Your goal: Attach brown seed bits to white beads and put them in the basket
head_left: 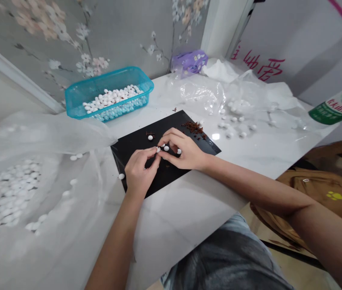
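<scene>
Over the black mat (134,177), my left hand (140,167) pinches a small white oval bead-like piece (158,149) between thumb and fingers. The thumb and fingertips of my right hand (185,149) meet at the same piece from the other side. Under the arch of my right hand lie a white piece (166,148) and another white piece (179,151). One more white piece (150,137) sits near thin brown strips (150,133) on the mat. A heap of small reddish-brown bits (194,127) lies at the mat's far right.
A blue plastic basket (110,110) full of white pieces stands at the back. At left, a translucent bag (46,133) holds many more. Clear plastic with scattered pieces (234,119), a purple packet (189,62) and a green-labelled bottle (336,105) are at right. A brown backpack (322,197) is beside the table.
</scene>
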Motion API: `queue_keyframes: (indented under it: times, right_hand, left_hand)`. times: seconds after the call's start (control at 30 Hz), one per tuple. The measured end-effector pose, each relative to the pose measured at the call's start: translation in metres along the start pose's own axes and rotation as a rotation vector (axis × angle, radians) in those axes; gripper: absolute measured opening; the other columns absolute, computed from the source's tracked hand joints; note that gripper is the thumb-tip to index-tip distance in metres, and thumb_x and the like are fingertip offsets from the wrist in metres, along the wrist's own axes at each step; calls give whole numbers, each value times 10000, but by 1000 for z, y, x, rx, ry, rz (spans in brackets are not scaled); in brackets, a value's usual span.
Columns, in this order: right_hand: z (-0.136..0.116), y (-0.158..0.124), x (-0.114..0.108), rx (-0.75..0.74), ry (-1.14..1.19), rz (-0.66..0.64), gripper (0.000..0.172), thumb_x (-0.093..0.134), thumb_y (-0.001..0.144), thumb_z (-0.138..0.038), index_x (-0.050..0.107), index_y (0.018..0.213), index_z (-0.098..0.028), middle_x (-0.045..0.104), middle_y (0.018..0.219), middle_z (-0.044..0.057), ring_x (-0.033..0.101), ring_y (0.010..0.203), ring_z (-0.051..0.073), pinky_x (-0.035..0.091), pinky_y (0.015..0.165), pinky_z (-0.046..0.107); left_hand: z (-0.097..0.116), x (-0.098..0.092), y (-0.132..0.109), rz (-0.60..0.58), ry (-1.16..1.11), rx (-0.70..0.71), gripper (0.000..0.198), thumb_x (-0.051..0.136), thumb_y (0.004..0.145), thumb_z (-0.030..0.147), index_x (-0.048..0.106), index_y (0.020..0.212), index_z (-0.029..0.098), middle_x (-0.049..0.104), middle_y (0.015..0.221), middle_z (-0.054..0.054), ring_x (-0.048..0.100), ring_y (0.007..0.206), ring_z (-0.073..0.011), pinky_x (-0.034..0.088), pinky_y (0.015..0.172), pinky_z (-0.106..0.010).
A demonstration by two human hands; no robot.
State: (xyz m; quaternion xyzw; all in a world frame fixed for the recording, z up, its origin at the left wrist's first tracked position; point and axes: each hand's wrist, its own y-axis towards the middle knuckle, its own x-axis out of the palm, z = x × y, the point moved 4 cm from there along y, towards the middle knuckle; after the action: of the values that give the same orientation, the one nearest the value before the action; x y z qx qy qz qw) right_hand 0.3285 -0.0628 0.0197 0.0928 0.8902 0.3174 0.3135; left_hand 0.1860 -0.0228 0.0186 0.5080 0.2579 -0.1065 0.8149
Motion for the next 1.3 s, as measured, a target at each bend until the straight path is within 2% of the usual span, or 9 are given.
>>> queue_keyframes:
  times: [0.23,0.37,0.47,0.67,0.9,1.1,1.3]
  right_hand:
    - [3,-1,1,24,85,40,68,500,878,-201,551,911,-170,546,903,44,429,515,46,425,481,203]
    - [4,-3,5,38,79,-37,172,535,844,-193,515,1014,-176,528,990,59,409,522,48,429,485,209]
    - [5,-3,8,37,38,-104,240,552,814,-167,473,1041,-183,520,997,57,448,592,76,442,535,222]
    - [4,-2,7,35,-36,-111,152,517,843,-170,458,981,-197,528,945,53,539,805,133,459,614,231]
    - [1,-4,7,-17,-109,-121,143,484,871,-181,453,1010,-195,549,982,64,556,786,123,451,579,215]
    - [-2,-3,6,-55,-146,-107,109,466,891,-208,453,997,-190,562,979,64,568,760,109,443,557,199]
    - [-3,-4,6,-69,-162,-76,91,464,892,-214,473,981,-195,578,940,50,569,714,98,434,544,194]
  left_hand:
    - [1,0,0,33,18,61,188,676,747,106,618,910,179,705,833,-12,646,711,-117,539,663,-244]
    - [-2,0,0,45,25,28,167,664,763,123,628,914,186,705,825,-11,645,695,-118,539,653,-249]
    - [-4,-1,-2,57,0,-36,160,669,760,136,630,908,183,698,817,-7,638,667,-107,534,630,-235]
    - [0,-1,-2,21,-4,-85,134,672,756,173,628,882,190,689,778,-1,644,678,-114,533,636,-236]
    - [-4,2,-5,21,-26,-191,228,666,760,218,576,967,192,685,818,1,663,698,-115,551,635,-234]
    - [0,2,-3,16,-41,-127,270,663,745,180,548,989,188,674,809,-1,664,705,-111,548,632,-214]
    - [0,1,-3,-15,-90,-153,306,657,736,178,540,1019,191,676,839,-6,664,711,-113,540,643,-211]
